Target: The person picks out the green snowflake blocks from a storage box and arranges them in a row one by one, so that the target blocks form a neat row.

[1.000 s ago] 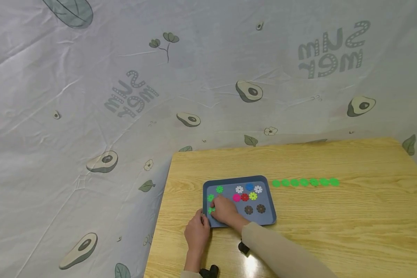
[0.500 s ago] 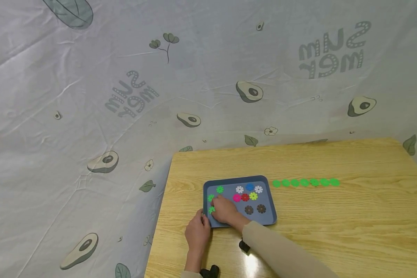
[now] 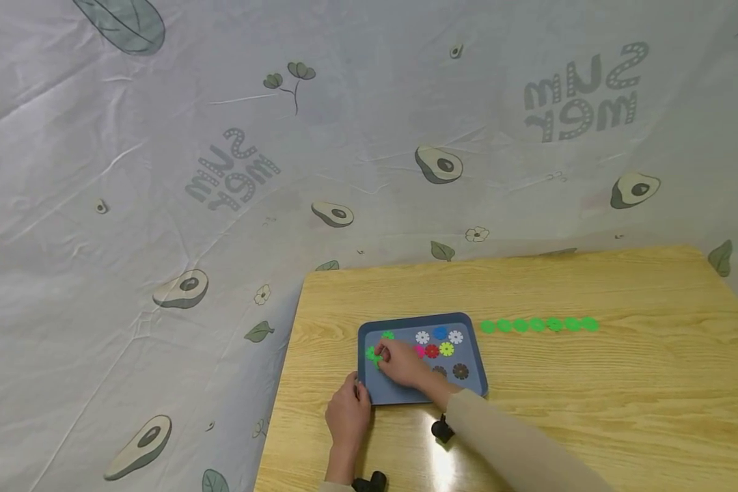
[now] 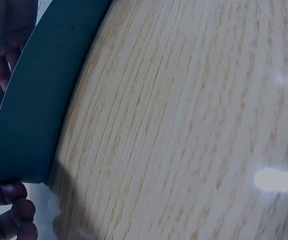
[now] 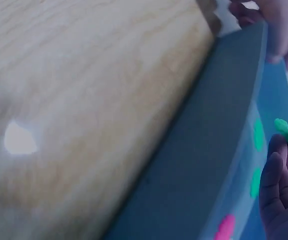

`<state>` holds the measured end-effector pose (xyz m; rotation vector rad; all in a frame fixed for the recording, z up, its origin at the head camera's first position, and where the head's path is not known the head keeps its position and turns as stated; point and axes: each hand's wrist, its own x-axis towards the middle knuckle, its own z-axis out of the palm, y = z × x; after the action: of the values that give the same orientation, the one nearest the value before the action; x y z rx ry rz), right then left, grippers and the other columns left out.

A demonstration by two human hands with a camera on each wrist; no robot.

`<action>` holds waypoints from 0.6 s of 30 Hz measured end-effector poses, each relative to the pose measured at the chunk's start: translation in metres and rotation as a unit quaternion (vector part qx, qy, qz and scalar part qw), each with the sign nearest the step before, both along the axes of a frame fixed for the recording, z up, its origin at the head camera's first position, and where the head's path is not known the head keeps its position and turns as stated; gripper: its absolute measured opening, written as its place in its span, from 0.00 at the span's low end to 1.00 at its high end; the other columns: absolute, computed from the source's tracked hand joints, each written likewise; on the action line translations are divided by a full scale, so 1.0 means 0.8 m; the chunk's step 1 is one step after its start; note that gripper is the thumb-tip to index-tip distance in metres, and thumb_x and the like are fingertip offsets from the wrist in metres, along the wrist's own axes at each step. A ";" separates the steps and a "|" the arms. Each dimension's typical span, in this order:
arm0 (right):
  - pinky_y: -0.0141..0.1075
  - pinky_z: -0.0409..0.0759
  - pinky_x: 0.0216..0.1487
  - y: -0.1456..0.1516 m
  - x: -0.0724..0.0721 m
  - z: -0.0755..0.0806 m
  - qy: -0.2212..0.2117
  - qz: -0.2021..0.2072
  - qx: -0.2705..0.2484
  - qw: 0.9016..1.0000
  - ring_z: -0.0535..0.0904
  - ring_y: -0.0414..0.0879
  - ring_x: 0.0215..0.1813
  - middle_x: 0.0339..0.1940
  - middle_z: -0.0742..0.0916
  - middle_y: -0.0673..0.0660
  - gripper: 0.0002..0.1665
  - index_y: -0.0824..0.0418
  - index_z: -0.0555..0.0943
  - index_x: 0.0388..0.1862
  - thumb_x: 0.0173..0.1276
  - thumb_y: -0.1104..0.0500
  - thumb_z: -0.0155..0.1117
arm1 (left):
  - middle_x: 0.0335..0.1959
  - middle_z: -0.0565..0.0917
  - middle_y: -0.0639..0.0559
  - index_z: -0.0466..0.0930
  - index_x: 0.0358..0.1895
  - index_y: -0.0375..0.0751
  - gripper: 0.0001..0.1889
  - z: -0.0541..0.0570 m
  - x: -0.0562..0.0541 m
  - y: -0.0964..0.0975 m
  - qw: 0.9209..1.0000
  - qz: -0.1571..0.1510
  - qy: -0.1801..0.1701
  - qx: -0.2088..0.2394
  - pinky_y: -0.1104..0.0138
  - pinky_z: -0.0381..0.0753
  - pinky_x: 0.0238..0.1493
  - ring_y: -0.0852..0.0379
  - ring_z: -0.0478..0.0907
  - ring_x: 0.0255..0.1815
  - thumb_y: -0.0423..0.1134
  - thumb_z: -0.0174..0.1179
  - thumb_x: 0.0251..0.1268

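My right hand [image 3: 401, 362] pinches a green snowflake disc [image 5: 282, 127] between thumb and fingers, just above the floor of the blue-grey tray [image 3: 400, 394]. Two more green discs lie in the tray: one [image 3: 388, 335] near its far side, the other [image 3: 370, 352] by the left wall. With curled fingers [image 4: 21, 212], my left hand [image 3: 348, 413] holds the near-left corner of the tray. Right of the pinching hand lie white, blue, red and yellow discs [image 3: 446, 349]. Partly behind that hand and wrist are a pink disc [image 3: 421, 351] and one of two brown discs [image 3: 460, 371].
A row of several green discs [image 3: 538, 324] runs rightward along the wooden table [image 3: 590, 396] from the tray's right side. Black camera mounts sit at both wrists. A patterned cloth [image 3: 369, 123] hangs behind the table's far edge.
The green disc at the tray's near left has been picked up by my right hand, which has moved slightly up and right with it. My left hand stays at the corner.
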<state>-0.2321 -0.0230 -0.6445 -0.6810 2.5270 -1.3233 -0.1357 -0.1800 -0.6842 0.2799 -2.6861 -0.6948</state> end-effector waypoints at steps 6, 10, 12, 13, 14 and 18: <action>0.39 0.74 0.35 0.032 -0.013 0.020 0.015 -0.047 -0.003 0.999 0.74 0.40 0.29 0.30 0.81 0.47 0.08 0.62 0.84 0.46 0.69 0.65 0.68 | 0.17 0.76 0.57 0.87 0.51 0.38 0.11 0.002 0.001 0.002 1.000 -0.005 0.004 0.000 0.63 0.63 0.14 0.63 0.65 0.13 0.34 0.64 0.69; 0.40 0.75 0.37 0.062 -0.025 0.030 -0.005 -0.074 -0.012 0.997 0.76 0.41 0.32 0.33 0.82 0.48 0.08 0.61 0.84 0.49 0.72 0.64 0.67 | 0.18 0.77 0.57 0.87 0.51 0.38 0.11 0.002 0.002 0.003 1.000 -0.006 0.002 0.003 0.63 0.63 0.14 0.63 0.64 0.13 0.34 0.64 0.69; 0.40 0.76 0.37 0.081 -0.030 0.035 -0.017 -0.082 -0.020 0.996 0.78 0.41 0.33 0.35 0.82 0.49 0.09 0.61 0.84 0.50 0.73 0.63 0.67 | 0.17 0.77 0.57 0.87 0.51 0.38 0.11 0.002 0.002 0.003 1.000 -0.007 0.001 0.005 0.64 0.63 0.14 0.63 0.64 0.13 0.34 0.64 0.69; 0.40 0.76 0.38 0.092 -0.033 0.038 -0.019 -0.087 -0.025 0.996 0.78 0.42 0.34 0.35 0.82 0.49 0.10 0.61 0.84 0.51 0.73 0.62 0.67 | 0.18 0.78 0.56 0.87 0.51 0.38 0.11 0.002 0.002 0.003 1.000 -0.008 0.003 0.004 0.64 0.63 0.14 0.63 0.64 0.13 0.34 0.64 0.69; 0.40 0.76 0.38 0.102 -0.036 0.040 -0.015 -0.093 -0.025 0.995 0.78 0.42 0.34 0.36 0.83 0.50 0.10 0.61 0.84 0.51 0.73 0.62 0.67 | 0.18 0.78 0.56 0.87 0.51 0.38 0.11 0.002 0.003 0.003 1.000 -0.008 0.006 0.002 0.64 0.63 0.14 0.63 0.64 0.13 0.34 0.64 0.69; 0.41 0.76 0.39 0.144 -0.046 0.047 -0.007 -0.118 -0.038 0.992 0.78 0.46 0.36 0.37 0.83 0.52 0.11 0.63 0.83 0.52 0.74 0.62 0.67 | 0.19 0.80 0.53 0.88 0.50 0.36 0.11 0.004 0.003 0.002 1.000 -0.011 0.019 -0.004 0.63 0.64 0.13 0.62 0.65 0.13 0.34 0.65 0.68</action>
<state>-0.2687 0.0925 -0.6069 -0.3934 2.6217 -1.5009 -0.1335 -0.1784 -0.6807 0.2320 -2.6587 -0.6888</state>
